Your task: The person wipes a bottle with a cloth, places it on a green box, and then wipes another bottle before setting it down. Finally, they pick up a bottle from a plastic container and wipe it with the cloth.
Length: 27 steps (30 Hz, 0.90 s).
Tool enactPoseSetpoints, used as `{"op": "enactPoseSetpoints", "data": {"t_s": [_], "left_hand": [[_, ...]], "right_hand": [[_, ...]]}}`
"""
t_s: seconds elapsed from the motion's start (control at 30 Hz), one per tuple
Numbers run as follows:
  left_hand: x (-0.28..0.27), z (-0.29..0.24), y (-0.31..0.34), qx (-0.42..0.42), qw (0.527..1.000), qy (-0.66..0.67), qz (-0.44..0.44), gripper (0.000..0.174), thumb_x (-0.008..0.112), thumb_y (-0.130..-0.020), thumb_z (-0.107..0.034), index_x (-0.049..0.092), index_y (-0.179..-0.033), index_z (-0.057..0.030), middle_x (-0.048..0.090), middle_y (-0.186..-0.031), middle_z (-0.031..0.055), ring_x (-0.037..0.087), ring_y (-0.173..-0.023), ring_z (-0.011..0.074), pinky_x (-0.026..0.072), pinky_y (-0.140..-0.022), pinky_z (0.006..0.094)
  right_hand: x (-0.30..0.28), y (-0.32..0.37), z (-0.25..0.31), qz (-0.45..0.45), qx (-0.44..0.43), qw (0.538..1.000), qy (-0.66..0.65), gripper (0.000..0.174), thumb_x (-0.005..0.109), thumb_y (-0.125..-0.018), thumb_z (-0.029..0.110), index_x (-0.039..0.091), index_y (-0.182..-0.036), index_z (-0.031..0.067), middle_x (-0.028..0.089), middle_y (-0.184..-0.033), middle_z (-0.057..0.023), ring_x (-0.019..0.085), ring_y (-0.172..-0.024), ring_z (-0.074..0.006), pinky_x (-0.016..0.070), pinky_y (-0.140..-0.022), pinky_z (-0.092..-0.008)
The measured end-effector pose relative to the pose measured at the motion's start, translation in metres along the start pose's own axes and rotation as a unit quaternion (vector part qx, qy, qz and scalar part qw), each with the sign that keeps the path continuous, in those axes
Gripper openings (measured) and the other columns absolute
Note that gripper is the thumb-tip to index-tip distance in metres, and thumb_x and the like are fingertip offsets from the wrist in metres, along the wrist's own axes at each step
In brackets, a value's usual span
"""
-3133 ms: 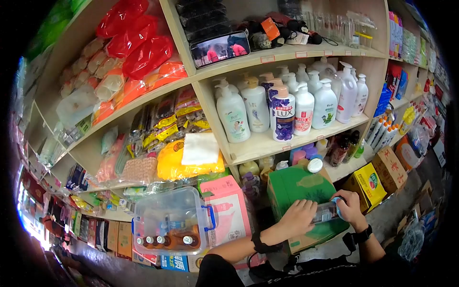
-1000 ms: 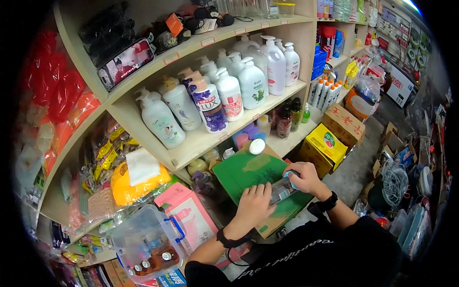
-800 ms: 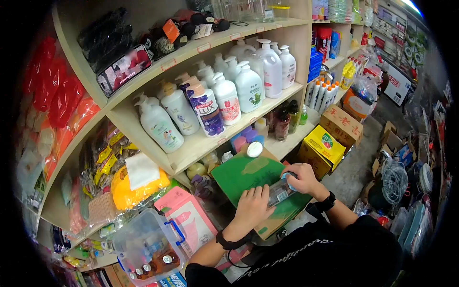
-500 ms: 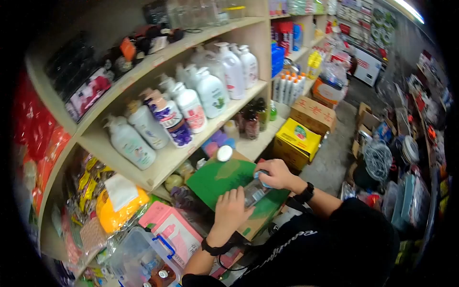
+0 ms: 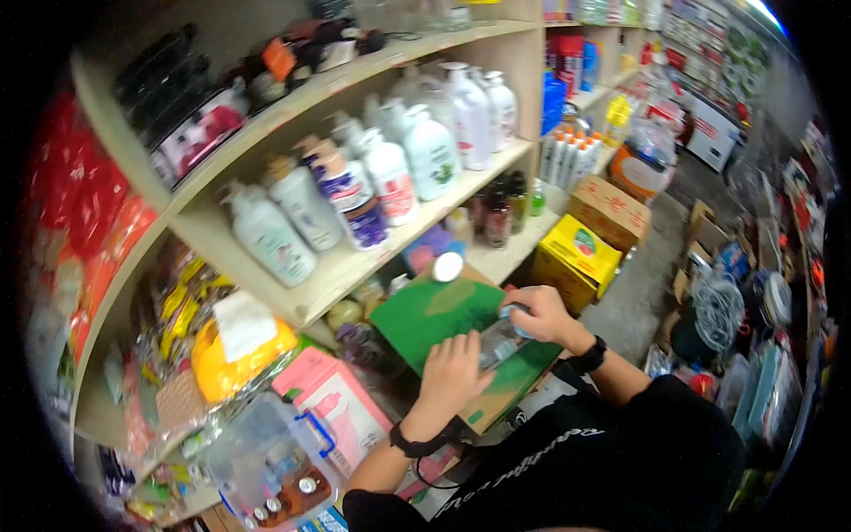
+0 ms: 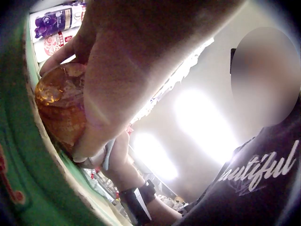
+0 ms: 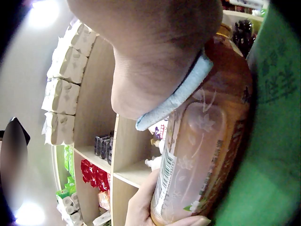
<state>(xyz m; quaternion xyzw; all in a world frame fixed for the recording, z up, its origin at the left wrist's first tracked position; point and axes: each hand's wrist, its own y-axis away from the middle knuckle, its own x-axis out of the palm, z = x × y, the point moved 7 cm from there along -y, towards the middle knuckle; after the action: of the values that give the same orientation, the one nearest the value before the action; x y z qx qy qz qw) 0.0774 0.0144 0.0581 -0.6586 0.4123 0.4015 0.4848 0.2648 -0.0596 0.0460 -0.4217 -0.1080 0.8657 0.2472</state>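
Note:
A bottle with a clear label and amber colouring lies on its side over a green cardboard box. My left hand grips its base end, the fingers curled round it in the left wrist view, where the amber bottle bottom shows. My right hand holds a light blue cloth wrapped against the bottle's shoulder, close to the neck. In the right wrist view the label with its barcode faces the camera. The right palm hides part of the cloth.
Shelves with pump bottles rise behind the box. A white round lid shows at the box's far edge. To the left stand a plastic bin with several brown bottles and a pink carton; to the right, a yellow box.
Since the earliest frame the head view has swung to the right, then slightly back in the last half second. Both hands stay on the bottle, with the cloth still at its neck end.

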Motion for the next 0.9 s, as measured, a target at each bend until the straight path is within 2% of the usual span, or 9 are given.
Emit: {"op": "enactPoseSetpoints", "data": {"t_s": [0.07, 0.13, 0.2, 0.47, 0.6, 0.67, 0.73, 0.77, 0.9], "left_hand": [[0.005, 0.001, 0.006, -0.010, 1.000, 0.001, 0.002, 0.076, 0.085, -0.078, -0.041, 0.058, -0.132, 0.0043, 0.064, -0.112, 0.0164, 0.065, -0.103, 0.0330, 0.0524, -0.088, 0.0435], [0.006, 0.005, -0.001, 0.003, 1.000, 0.005, -0.007, 0.076, 0.086, -0.077, -0.041, 0.058, -0.132, 0.0047, 0.064, -0.112, 0.0163, 0.065, -0.103, 0.0326, 0.0524, -0.088, 0.0431], [0.006, 0.003, 0.002, 0.018, 1.000, 0.005, -0.022, 0.077, 0.086, -0.077, -0.040, 0.058, -0.132, 0.0054, 0.064, -0.110, 0.0153, 0.064, -0.102, 0.0322, 0.0525, -0.087, 0.0424], [0.007, 0.002, 0.001, 0.004, 1.000, 0.007, -0.023, 0.077, 0.086, -0.076, -0.040, 0.056, -0.133, 0.0028, 0.064, -0.110, 0.0151, 0.066, -0.102, 0.0309, 0.0525, -0.088, 0.0401], [0.009, 0.003, 0.003, 0.004, 1.000, 0.009, -0.023, 0.078, 0.087, -0.074, -0.040, 0.057, -0.132, 0.0026, 0.064, -0.111, 0.0148, 0.065, -0.103, 0.0311, 0.0527, -0.088, 0.0399], [0.013, 0.005, 0.003, -0.005, 1.000, -0.006, -0.014, 0.080, 0.087, -0.075, -0.041, 0.057, -0.134, 0.0035, 0.064, -0.112, 0.0150, 0.065, -0.104, 0.0307, 0.0528, -0.089, 0.0402], [0.013, 0.004, 0.003, 0.006, 1.000, 0.001, -0.004, 0.081, 0.087, -0.077, -0.042, 0.056, -0.136, 0.0053, 0.063, -0.112, 0.0153, 0.064, -0.104, 0.0300, 0.0527, -0.089, 0.0402], [0.015, 0.005, 0.003, 0.012, 1.000, 0.003, -0.004, 0.081, 0.086, -0.080, -0.043, 0.056, -0.137, 0.0067, 0.062, -0.113, 0.0153, 0.063, -0.104, 0.0294, 0.0523, -0.089, 0.0401], [0.015, 0.005, 0.004, 0.007, 1.000, 0.005, 0.017, 0.081, 0.084, -0.082, -0.043, 0.055, -0.138, 0.0075, 0.061, -0.115, 0.0159, 0.062, -0.106, 0.0296, 0.0518, -0.090, 0.0399]], "right_hand": [[-0.003, 0.000, 0.003, 0.024, 0.056, 0.998, -0.005, 0.031, 0.060, -0.085, 0.033, 0.077, -0.095, 0.0097, 0.070, -0.080, -0.0177, 0.070, -0.078, -0.0399, 0.0567, -0.072, -0.0466], [-0.007, -0.004, 0.010, 0.014, 0.034, 0.999, 0.001, 0.031, 0.059, -0.085, 0.033, 0.077, -0.094, 0.0086, 0.071, -0.082, -0.0172, 0.070, -0.077, -0.0392, 0.0565, -0.071, -0.0453], [-0.008, -0.003, 0.014, 0.019, 0.049, 0.999, -0.005, 0.031, 0.059, -0.086, 0.032, 0.077, -0.093, 0.0078, 0.071, -0.082, -0.0169, 0.070, -0.076, -0.0388, 0.0565, -0.071, -0.0446], [-0.003, -0.002, 0.005, 0.013, 0.042, 0.999, -0.012, 0.026, 0.061, -0.085, 0.025, 0.077, -0.093, 0.0074, 0.072, -0.083, -0.0179, 0.071, -0.078, -0.0392, 0.0566, -0.072, -0.0454], [-0.003, -0.001, 0.004, 0.005, 0.040, 0.999, -0.023, 0.025, 0.061, -0.084, 0.024, 0.078, -0.091, 0.0072, 0.071, -0.080, -0.0182, 0.069, -0.074, -0.0381, 0.0554, -0.069, -0.0449], [0.000, 0.000, 0.001, 0.002, 0.028, 0.999, -0.036, 0.024, 0.062, -0.083, 0.023, 0.078, -0.091, 0.0069, 0.070, -0.079, -0.0182, 0.068, -0.071, -0.0371, 0.0547, -0.067, -0.0438], [-0.002, 0.000, 0.001, -0.006, 0.052, 0.998, -0.036, 0.023, 0.063, -0.082, 0.022, 0.077, -0.091, 0.0061, 0.070, -0.078, -0.0183, 0.068, -0.069, -0.0371, 0.0542, -0.065, -0.0429], [-0.004, -0.002, 0.008, -0.009, 0.027, 0.999, -0.032, 0.023, 0.063, -0.082, 0.021, 0.077, -0.090, 0.0054, 0.069, -0.077, -0.0188, 0.069, -0.068, -0.0372, 0.0543, -0.064, -0.0423], [-0.003, -0.002, 0.008, -0.009, 0.045, 0.999, -0.029, 0.022, 0.059, -0.082, 0.017, 0.075, -0.086, 0.0023, 0.071, -0.078, -0.0169, 0.071, -0.073, -0.0338, 0.0551, -0.069, -0.0397]]}}
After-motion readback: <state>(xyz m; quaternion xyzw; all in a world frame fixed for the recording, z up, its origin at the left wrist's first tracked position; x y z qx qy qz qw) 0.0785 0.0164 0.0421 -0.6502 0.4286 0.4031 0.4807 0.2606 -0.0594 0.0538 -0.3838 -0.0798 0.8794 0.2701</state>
